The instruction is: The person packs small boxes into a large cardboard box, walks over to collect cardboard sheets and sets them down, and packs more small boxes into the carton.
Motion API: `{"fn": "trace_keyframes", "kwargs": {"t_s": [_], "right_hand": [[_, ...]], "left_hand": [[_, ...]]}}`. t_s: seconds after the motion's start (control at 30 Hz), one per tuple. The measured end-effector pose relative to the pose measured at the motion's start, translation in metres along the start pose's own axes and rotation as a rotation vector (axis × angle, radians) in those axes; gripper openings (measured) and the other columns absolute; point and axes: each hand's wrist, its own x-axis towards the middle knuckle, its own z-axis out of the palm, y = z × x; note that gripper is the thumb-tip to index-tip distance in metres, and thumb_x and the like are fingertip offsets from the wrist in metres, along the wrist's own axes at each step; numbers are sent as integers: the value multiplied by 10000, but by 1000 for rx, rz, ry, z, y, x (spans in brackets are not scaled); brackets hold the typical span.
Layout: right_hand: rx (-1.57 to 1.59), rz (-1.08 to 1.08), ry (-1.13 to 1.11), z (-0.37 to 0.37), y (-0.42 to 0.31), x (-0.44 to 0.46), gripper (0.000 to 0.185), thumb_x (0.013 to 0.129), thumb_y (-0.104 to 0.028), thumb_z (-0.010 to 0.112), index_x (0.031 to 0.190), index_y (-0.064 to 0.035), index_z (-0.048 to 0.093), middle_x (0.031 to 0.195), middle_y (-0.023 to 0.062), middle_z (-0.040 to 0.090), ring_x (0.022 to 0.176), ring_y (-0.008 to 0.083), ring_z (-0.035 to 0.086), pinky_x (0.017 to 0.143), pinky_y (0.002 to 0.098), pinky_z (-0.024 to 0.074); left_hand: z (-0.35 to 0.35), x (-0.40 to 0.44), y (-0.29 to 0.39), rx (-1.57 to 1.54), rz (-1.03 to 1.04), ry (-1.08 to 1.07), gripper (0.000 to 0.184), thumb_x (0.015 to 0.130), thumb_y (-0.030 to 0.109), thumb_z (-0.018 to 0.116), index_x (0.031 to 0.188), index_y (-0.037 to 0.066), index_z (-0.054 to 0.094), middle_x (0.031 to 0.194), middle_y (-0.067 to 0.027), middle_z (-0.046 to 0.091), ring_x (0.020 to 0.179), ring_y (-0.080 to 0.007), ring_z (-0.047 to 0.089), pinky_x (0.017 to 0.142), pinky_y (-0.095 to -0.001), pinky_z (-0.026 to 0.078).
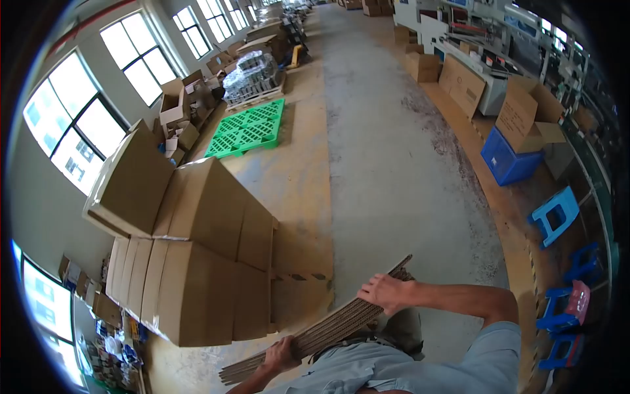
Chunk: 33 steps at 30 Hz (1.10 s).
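Note:
Held in front of my body is a stack of flat cardboard sheets (335,325), seen edge-on and slanting from lower left to upper right. My left hand (282,355) is closed around its lower left part. Toward the upper right end, my right hand (386,293) grips the same stack with the fingers bent over the top edge. Parts of both palms and the sheets' broad faces are hidden. To the left of my hands, apart from them, large closed cardboard boxes (220,289) stand piled up.
A green plastic pallet (246,128) lies ahead on the left, before a wrapped load (252,77). A grey floor lane (394,164) runs forward. On the right are an open carton (525,118) on a blue crate (508,161) and several blue stools (556,213).

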Motion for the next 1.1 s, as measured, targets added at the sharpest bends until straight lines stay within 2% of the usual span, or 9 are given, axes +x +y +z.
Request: {"fn": "trace_keyframes", "kwargs": {"t_s": [0.2, 0.33, 0.53, 0.7, 0.8, 0.9, 0.97, 1.03, 1.1], "right_hand": [[-13, 57, -39, -6, 277, -88, 685, 634, -217, 862, 1230, -60, 562, 1089, 104, 647, 1069, 299, 669, 939, 425, 493], [-64, 38, -7, -16, 473, -156, 697, 630, -232, 878, 1220, -64, 547, 1087, 84, 628, 1049, 270, 654, 927, 391, 473], [-222, -8, 17, -107, 735, -271, 734, 618, -334, 915, 1192, -65, 545, 1078, 61, 628, 1035, 266, 649, 925, 391, 473], [-262, 35, -1, -139, 909, -298, 723, 623, -334, 909, 1186, -67, 544, 1067, 57, 630, 1021, 259, 650, 919, 388, 471], [-232, 88, 16, -147, 1040, -329, 714, 623, -307, 904, 1190, -62, 546, 1068, 62, 633, 1016, 262, 651, 916, 389, 473], [-166, 158, 2, -185, 1145, -373, 720, 621, -279, 899, 1208, -49, 552, 1075, 71, 633, 1019, 271, 650, 910, 394, 476], [-87, 199, 19, -193, 1213, -412, 726, 619, -267, 896, 1220, -42, 556, 1081, 77, 632, 1023, 276, 649, 907, 397, 477], [-93, 277, 196, -189, 1262, -442, 717, 629, -249, 874, 1236, -29, 562, 1075, 88, 627, 1016, 280, 645, 899, 403, 477], [-105, 320, 111, -194, 1328, -470, 698, 628, -225, 851, 1233, -26, 566, 1072, 99, 625, 1011, 287, 641, 902, 408, 481]], "left_hand": [[-48, 212, 195, -40, 160, 187, 598, 768, 296, 752, 1303, 100, 568, 1181, -189, 703, 1122, -384, 692, 945, -493, 560], [-92, 368, 328, 85, 201, 117, 563, 757, 290, 761, 1252, 91, 584, 1103, -189, 713, 1049, -408, 705, 901, -523, 568], [-150, 536, 570, -3, 214, 518, 350, 794, 212, 660, 1083, 39, 564, 880, -223, 680, 837, -491, 685, 750, -600, 546], [-204, 703, 649, 31, 180, 485, 354, 796, 190, 683, 1096, 33, 581, 897, -233, 686, 827, -494, 686, 717, -605, 540], [-272, 812, 739, 27, 334, 441, 478, 773, 233, 777, 1169, 61, 572, 922, -207, 702, 836, -472, 694, 735, -566, 561], [-346, 906, 817, -35, 406, 343, 534, 756, 227, 787, 1208, 66, 554, 954, -186, 710, 839, -459, 699, 755, -557, 573], [-382, 968, 872, 32, 404, 288, 602, 730, 218, 798, 1255, 66, 546, 1029, -193, 710, 918, -442, 701, 814, -543, 573], [-411, 1017, 917, 50, 513, 282, 641, 716, 206, 805, 1284, 61, 545, 1089, -209, 702, 1005, -431, 689, 871, -529, 562], [-424, 1081, 961, 37, 469, 227, 665, 707, 197, 804, 1303, 60, 543, 1124, -217, 693, 1056, -424, 674, 902, -511, 555]]}}
